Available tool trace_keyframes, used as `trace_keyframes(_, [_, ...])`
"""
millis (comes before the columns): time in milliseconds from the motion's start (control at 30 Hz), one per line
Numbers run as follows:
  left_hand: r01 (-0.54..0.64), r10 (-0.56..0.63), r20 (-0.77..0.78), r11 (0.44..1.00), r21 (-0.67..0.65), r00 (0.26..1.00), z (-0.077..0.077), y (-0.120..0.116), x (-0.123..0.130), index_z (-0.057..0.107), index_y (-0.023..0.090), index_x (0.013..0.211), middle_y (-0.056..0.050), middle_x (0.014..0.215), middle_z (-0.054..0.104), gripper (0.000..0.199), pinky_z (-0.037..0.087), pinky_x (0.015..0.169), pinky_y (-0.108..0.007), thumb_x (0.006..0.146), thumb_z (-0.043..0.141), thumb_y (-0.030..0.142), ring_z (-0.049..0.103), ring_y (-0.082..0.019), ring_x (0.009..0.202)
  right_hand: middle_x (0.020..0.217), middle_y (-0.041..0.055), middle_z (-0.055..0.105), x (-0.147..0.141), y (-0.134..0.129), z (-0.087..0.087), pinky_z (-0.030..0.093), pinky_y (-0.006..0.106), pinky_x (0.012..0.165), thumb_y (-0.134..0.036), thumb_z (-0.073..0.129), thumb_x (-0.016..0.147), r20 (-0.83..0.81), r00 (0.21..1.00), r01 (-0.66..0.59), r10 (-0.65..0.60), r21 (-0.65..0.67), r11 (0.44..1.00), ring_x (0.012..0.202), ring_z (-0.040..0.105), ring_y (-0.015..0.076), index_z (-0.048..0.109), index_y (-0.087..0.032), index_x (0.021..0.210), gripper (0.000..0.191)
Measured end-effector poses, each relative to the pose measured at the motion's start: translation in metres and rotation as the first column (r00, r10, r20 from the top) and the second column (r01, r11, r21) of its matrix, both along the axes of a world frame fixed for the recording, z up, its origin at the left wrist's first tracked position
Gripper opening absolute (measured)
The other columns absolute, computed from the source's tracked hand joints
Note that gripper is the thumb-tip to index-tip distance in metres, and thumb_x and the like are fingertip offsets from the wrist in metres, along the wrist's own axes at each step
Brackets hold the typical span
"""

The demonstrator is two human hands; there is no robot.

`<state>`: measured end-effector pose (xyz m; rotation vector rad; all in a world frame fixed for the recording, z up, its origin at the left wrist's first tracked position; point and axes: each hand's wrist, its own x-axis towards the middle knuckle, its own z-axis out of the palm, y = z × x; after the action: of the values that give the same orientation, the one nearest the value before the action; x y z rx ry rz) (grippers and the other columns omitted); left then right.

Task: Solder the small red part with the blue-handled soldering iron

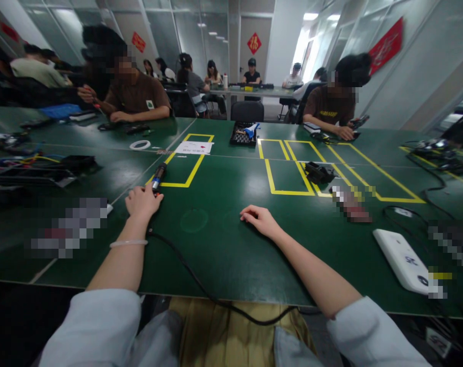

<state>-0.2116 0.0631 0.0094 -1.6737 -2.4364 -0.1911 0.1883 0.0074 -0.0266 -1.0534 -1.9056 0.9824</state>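
My left hand (142, 203) rests on the green table at the near end of a black cylindrical tool with a blue band, which looks like an electric screwdriver (160, 176). My fingers curl round that end, and a bit of orange shows beside them. From near my left wrist a black cable (185, 265) runs over the table's edge to my lap. My right hand (260, 220) lies on its side on the table, apart from any object. Its fingers are loosely curled together, with nothing visible in them.
Yellow tape rectangles (292, 192) mark the table (216, 255). A white sheet (194, 148), a black tray (243, 133), a tape roll (140, 145) and a black device (319, 173) lie farther off. A white power bank (403, 260) is at right. Two people work opposite.
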Motion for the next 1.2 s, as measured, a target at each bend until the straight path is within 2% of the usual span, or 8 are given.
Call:
trace_keyframes(300, [-0.050, 0.050, 0.003, 0.993, 0.104, 0.999, 0.000, -0.008, -0.002, 0.051, 0.013, 0.121, -0.020, 0.116, 0.058, 0.052, 0.042, 0.088, -0.043, 0.084, 0.053, 0.049, 0.055, -0.036, 0.108, 0.083, 0.0039, 0.073, 0.000, -0.001, -0.001, 0.048, 0.027, 0.072, -0.031, 0.055, 0.088, -0.009, 1.000, -0.015, 0.015, -0.038, 0.999, 0.073, 0.065, 0.0149, 0.066, -0.017, 0.094, 0.019])
trace_keyframes(500, [-0.087, 0.082, 0.062, 0.992, 0.086, 0.995, 0.003, -0.008, 0.003, 0.057, 0.011, 0.109, -0.022, 0.110, 0.063, 0.039, 0.043, 0.086, -0.046, 0.090, 0.042, 0.042, 0.058, -0.036, 0.103, 0.083, 0.0041, 0.073, 0.000, -0.001, 0.000, 0.048, 0.027, 0.071, -0.030, 0.055, 0.088, 0.001, 1.000, -0.024, 0.024, -0.023, 0.999, 0.072, 0.065, 0.0144, 0.067, -0.016, 0.095, 0.019])
trace_keyframes(667, [0.102, -0.145, 0.126, 0.949, 0.298, 0.981, 0.014, -0.010, 0.032, 0.057, 0.014, 0.111, -0.016, 0.113, 0.064, 0.038, 0.042, 0.092, -0.041, 0.093, 0.037, 0.040, 0.058, -0.030, 0.107, 0.082, 0.0042, 0.072, -0.002, -0.001, 0.002, 0.047, 0.026, 0.068, -0.029, 0.055, 0.088, 0.013, 1.000, -0.017, 0.017, -0.026, 1.000, 0.070, 0.064, 0.0141, 0.067, -0.016, 0.093, 0.019])
trace_keyframes(733, [0.258, -0.355, 0.278, 0.907, 0.333, 0.892, 0.016, -0.010, 0.058, 0.058, 0.017, 0.110, -0.011, 0.105, 0.067, 0.037, 0.044, 0.088, -0.036, 0.092, 0.040, 0.043, 0.062, -0.025, 0.097, 0.081, 0.0044, 0.072, -0.003, -0.001, 0.003, 0.048, 0.026, 0.070, -0.028, 0.055, 0.088, 0.010, 1.000, -0.021, 0.022, -0.023, 1.000, 0.072, 0.065, 0.0142, 0.067, -0.015, 0.092, 0.018])
trace_keyframes(800, [0.434, -0.552, 0.450, 0.832, 0.345, 0.702, 0.014, -0.013, 0.091, 0.060, 0.017, 0.104, -0.007, 0.096, 0.069, 0.035, 0.046, 0.082, -0.031, 0.089, 0.046, 0.045, 0.063, -0.020, 0.088, 0.081, 0.0044, 0.072, -0.003, -0.001, 0.002, 0.048, 0.026, 0.071, -0.027, 0.055, 0.087, 0.008, 1.000, -0.023, 0.023, -0.024, 0.999, 0.072, 0.065, 0.0144, 0.067, -0.015, 0.091, 0.018])
trace_keyframes(867, [0.580, -0.629, 0.586, 0.755, 0.306, 0.510, 0.011, -0.017, 0.124, 0.063, 0.016, 0.099, -0.006, 0.092, 0.069, 0.034, 0.047, 0.078, -0.029, 0.087, 0.051, 0.045, 0.063, -0.019, 0.084, 0.081, 0.0040, 0.072, -0.003, -0.001, 0.001, 0.048, 0.026, 0.070, -0.027, 0.055, 0.087, 0.008, 1.000, -0.022, 0.022, -0.024, 0.999, 0.071, 0.063, 0.0139, 0.066, -0.015, 0.093, 0.018])
trace_keyframes(1033, [0.808, -0.513, 0.828, 0.573, 0.136, 0.225, 0.003, -0.032, 0.183, 0.066, 0.014, 0.105, -0.006, 0.091, 0.068, 0.039, 0.045, 0.069, -0.028, 0.081, 0.059, 0.042, 0.060, -0.017, 0.076, 0.082, 0.0007, 0.068, -0.001, 0.002, -0.005, 0.045, 0.024, 0.065, -0.028, 0.058, 0.085, -0.054, 0.998, -0.039, 0.039, -0.004, 0.999, 0.065, 0.057, 0.0113, 0.056, -0.018, 0.116, 0.033])
trace_keyframes(1200, [0.771, -0.335, 0.941, 0.610, 0.182, 0.043, -0.007, -0.039, 0.198, 0.054, 0.011, 0.125, -0.006, 0.087, 0.066, 0.054, 0.043, 0.064, -0.027, 0.079, 0.063, 0.037, 0.059, -0.015, 0.074, 0.079, -0.0004, 0.063, -0.001, 0.003, -0.007, 0.044, 0.024, 0.064, -0.031, 0.060, 0.084, -0.067, 0.995, -0.074, 0.075, 0.013, 0.997, 0.063, 0.054, 0.0106, 0.059, -0.019, 0.108, 0.027])
